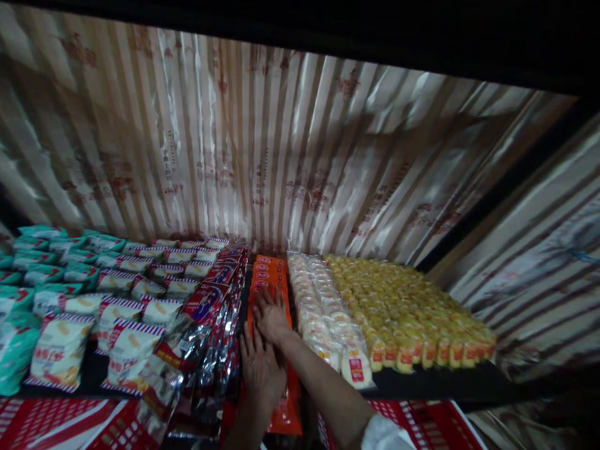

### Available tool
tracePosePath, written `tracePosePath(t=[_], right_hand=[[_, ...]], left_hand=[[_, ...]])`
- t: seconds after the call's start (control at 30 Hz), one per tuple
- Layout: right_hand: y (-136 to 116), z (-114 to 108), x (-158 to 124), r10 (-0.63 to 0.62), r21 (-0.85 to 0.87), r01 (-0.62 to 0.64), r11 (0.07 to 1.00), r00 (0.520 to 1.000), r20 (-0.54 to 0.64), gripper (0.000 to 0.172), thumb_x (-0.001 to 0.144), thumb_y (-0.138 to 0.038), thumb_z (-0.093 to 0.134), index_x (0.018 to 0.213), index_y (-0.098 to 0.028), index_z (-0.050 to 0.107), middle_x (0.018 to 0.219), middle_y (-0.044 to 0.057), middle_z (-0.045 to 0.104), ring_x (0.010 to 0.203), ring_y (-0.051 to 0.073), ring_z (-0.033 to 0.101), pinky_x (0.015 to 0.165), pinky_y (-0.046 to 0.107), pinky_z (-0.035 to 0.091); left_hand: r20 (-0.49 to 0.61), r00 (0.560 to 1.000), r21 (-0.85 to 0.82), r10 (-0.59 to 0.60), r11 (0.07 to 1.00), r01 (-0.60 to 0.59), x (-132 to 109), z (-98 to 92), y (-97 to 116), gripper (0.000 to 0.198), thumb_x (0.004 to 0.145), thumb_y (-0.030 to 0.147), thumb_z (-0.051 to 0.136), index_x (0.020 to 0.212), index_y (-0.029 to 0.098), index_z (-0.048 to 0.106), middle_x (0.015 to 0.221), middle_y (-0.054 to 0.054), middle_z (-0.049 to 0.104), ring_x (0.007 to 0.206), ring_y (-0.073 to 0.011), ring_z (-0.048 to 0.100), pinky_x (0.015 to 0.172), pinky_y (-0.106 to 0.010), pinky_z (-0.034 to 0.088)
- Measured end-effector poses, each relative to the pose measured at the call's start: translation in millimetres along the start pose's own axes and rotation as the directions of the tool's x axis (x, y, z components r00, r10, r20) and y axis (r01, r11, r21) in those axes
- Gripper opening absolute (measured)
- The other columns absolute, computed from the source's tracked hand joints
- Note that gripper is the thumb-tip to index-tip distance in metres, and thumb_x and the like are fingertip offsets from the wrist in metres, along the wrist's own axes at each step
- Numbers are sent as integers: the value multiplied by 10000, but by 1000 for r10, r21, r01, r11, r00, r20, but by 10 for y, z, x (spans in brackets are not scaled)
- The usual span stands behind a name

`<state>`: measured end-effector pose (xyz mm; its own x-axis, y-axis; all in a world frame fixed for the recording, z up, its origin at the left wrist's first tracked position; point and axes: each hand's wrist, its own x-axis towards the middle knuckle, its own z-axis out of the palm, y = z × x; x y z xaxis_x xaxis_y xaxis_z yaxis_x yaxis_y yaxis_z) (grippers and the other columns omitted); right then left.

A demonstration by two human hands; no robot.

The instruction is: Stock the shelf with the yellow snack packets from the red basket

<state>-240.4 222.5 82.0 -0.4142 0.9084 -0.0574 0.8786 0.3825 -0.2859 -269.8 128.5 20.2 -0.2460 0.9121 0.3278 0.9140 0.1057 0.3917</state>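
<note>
A row of flat orange snack packets [285, 415] overlaps from the back of the shelf to its front edge. My right hand [272, 317] lies palm down on the packets towards the back, fingers stretched out. Closer to me, my left hand [263, 369] rests flat along their left side, its fingers extended beside the right wrist. Neither hand is closed round a packet. Dark red and blue shiny packets [209, 306] are stacked just to the left. On the right stand clear-wrapped white round cakes [319, 306] in two rows.
Yellow wrapped cakes [398, 306] fill the right of the black shelf [450, 378]. White striped snack bags [63, 350] and teal bags [37, 259] stand left. Red plastic baskets [417, 422] sit below the front edge. Printed striped sheeting [281, 144] hangs behind; a dark beam [328, 28] crosses overhead.
</note>
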Motion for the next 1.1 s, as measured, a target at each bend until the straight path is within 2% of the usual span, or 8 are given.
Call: tracePosePath(t=[0.07, 0.17, 0.27, 0.37, 0.6, 0.83, 1.1], right_hand=[[-30, 39, 96, 35, -6, -34, 999, 999, 31, 527, 933, -436, 235, 1430, -266, 285, 1538, 6, 133, 1406, 289, -72, 1110, 533, -9], [-64, 82, 230, 65, -20, -64, 998, 995, 74, 558, 924, -494, 213, 1439, -282, 250, 1546, -4, 73, 1391, 316, -131, 1087, 556, -51], [-82, 101, 358, 85, -45, -82, 996, 994, 65, 590, 908, -538, 220, 1440, -283, 246, 1547, 13, 62, 1382, 344, -145, 1069, 571, -79], [-87, 107, 471, 81, -58, -78, 995, 995, 52, 581, 902, -529, 255, 1432, -293, 268, 1548, 27, 64, 1385, 351, -127, 1067, 566, -82], [-58, 195, 617, 115, -66, -112, 991, 992, 45, 548, 899, -474, 287, 1417, -296, 306, 1548, 22, 82, 1374, 399, -108, 1036, 629, -71], [-14, 307, 635, 109, -96, -111, 989, 994, -20, 524, 880, -422, 343, 1389, -299, 361, 1532, 21, 183, 1384, 395, -33, 1042, 625, -34], [22, 332, 648, 115, -101, -118, 988, 993, -34, 515, 879, -418, 340, 1387, -336, 349, 1526, 9, 208, 1391, 368, 3, 1047, 613, -14]], left_hand=[[12, 1000, -7, -14, 1000, 15, -1, 11, -10, 582, 754, 502, 560, 1204, 134, 598, 1307, -171, 534, 1280, -392, 376, 1033, -513, 330], [-60, 998, 23, 23, 1000, -21, -22, 89, -47, 587, 766, 507, 531, 1183, 100, 609, 1278, -186, 552, 1270, -387, 389, 1031, -499, 344], [-146, 985, 64, 93, 994, -84, -51, 189, -87, 562, 758, 461, 532, 1146, 65, 625, 1254, -202, 560, 1252, -403, 398, 1017, -521, 356], [-178, 976, 69, 125, 991, -114, -67, 223, -104, 553, 752, 420, 534, 1151, 45, 612, 1279, -213, 532, 1257, -412, 377, 1008, -535, 361], [-76, 993, 0, 89, 996, -89, -67, 128, -81, 546, 792, 360, 508, 1254, 70, 528, 1354, -206, 454, 1292, -404, 319, 1016, -550, 348], [-51, 995, -23, 85, 996, -86, -94, 167, -94, 540, 792, 306, 520, 1280, 78, 492, 1387, -205, 404, 1315, -399, 285, 1036, -544, 336], [-33, 996, -51, 84, 995, -86, -80, 187, -94, 544, 787, 307, 531, 1299, 129, 476, 1425, -182, 369, 1316, -381, 309, 1047, -560, 309]])
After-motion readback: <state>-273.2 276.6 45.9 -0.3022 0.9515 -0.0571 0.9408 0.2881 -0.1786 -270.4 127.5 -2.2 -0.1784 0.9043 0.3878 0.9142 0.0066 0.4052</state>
